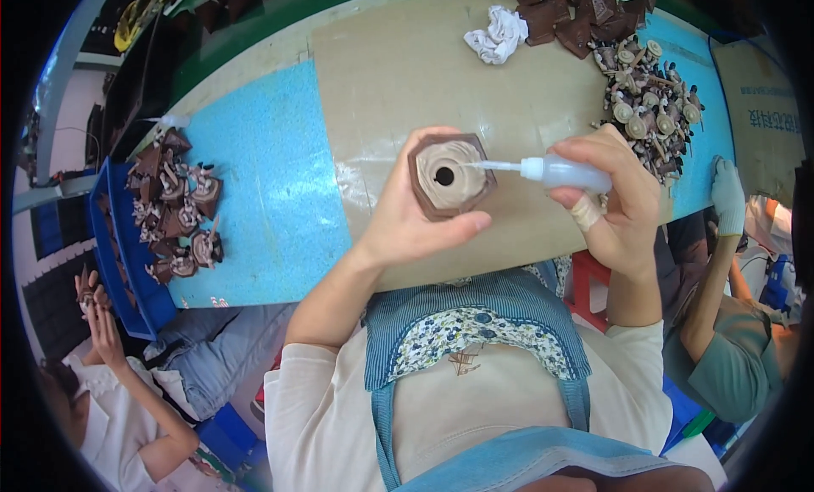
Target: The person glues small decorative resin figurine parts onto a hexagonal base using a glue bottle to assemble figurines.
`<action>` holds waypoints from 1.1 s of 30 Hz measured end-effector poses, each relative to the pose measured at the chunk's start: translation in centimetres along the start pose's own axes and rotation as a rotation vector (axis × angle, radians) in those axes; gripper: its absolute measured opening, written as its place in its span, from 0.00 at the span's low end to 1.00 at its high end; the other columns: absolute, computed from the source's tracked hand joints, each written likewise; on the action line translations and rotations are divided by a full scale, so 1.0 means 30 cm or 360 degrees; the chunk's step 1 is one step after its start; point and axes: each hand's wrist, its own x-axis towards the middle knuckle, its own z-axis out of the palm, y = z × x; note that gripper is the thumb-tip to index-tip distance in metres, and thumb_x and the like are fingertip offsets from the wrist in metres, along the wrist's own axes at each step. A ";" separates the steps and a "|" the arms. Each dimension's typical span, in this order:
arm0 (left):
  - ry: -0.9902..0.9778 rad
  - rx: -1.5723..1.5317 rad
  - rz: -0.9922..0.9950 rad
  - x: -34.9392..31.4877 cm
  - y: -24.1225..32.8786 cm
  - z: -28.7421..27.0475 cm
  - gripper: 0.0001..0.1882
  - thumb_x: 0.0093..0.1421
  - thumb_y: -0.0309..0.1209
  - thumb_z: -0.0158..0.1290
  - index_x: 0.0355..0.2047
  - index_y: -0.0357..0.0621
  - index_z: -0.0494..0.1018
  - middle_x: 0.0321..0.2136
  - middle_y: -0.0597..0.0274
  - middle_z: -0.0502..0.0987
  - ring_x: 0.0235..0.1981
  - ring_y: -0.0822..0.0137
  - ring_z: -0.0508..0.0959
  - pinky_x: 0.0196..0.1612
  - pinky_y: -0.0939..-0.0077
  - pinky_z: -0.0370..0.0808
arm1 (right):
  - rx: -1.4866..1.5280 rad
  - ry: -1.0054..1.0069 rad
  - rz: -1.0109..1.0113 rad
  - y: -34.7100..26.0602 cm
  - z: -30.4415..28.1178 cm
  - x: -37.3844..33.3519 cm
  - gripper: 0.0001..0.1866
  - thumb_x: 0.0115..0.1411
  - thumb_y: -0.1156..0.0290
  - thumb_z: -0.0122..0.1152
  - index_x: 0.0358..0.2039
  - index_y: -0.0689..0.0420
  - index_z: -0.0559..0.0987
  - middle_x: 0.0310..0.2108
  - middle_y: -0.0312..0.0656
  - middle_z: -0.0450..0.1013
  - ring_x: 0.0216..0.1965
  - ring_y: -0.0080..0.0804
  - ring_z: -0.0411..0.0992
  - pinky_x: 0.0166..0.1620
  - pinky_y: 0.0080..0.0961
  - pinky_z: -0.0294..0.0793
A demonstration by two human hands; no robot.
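My left hand (421, 212) is closed around a brown hexagonal base (431, 202) with a beige, rippled top and a dark round hole in its middle. In my right hand (621, 187) is a small translucent squeeze bottle (572, 174) with a long thin nozzle, held on its side. The nozzle points left, and its tip is over the beige top near the hole; I cannot tell whether it touches. A beige strip is wrapped round my right thumb. Both hands are above the tan part of the table (373, 93).
Assembled brown pieces with figures (182, 204) stand on the left blue mat, beside a blue crate (127, 263). Many small figures (649, 102) are heaped at right. Brown bases (585, 17) and crumpled white paper (497, 36) lie at the far edge. Co-workers sit on both sides; a gloved hand (727, 195) rests at right.
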 end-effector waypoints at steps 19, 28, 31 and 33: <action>-0.0047 -0.0346 -0.0074 -0.107 0.014 0.087 0.38 0.45 0.25 0.65 0.54 0.38 0.57 0.45 0.60 0.69 0.48 0.70 0.70 0.52 0.73 0.69 | -0.0357 -0.0129 -0.0323 -0.164 -0.006 -0.013 0.14 0.40 0.78 0.65 0.32 0.64 0.79 0.29 0.47 0.76 0.24 0.38 0.68 0.26 0.28 0.66; -0.0072 -0.0387 -0.0091 -0.111 0.009 0.086 0.37 0.46 0.25 0.65 0.54 0.37 0.58 0.45 0.59 0.69 0.48 0.70 0.70 0.53 0.73 0.69 | -0.0374 -0.0139 -0.0334 -0.165 0.000 -0.021 0.15 0.39 0.78 0.65 0.32 0.65 0.79 0.29 0.48 0.76 0.25 0.39 0.69 0.27 0.29 0.65; -0.0052 -0.0321 -0.0052 -0.117 0.013 0.085 0.36 0.46 0.25 0.65 0.53 0.37 0.58 0.44 0.59 0.69 0.48 0.70 0.71 0.52 0.73 0.69 | -0.0369 -0.0130 -0.0300 -0.164 0.004 -0.026 0.15 0.38 0.78 0.64 0.32 0.64 0.79 0.29 0.48 0.76 0.24 0.39 0.69 0.27 0.30 0.65; -0.0062 -0.0313 -0.0083 -0.116 0.017 0.079 0.36 0.46 0.25 0.65 0.53 0.37 0.58 0.44 0.59 0.70 0.48 0.70 0.71 0.52 0.73 0.69 | -0.0359 -0.0126 -0.0293 -0.163 0.008 -0.029 0.15 0.38 0.79 0.65 0.32 0.64 0.79 0.29 0.48 0.76 0.24 0.39 0.69 0.28 0.30 0.65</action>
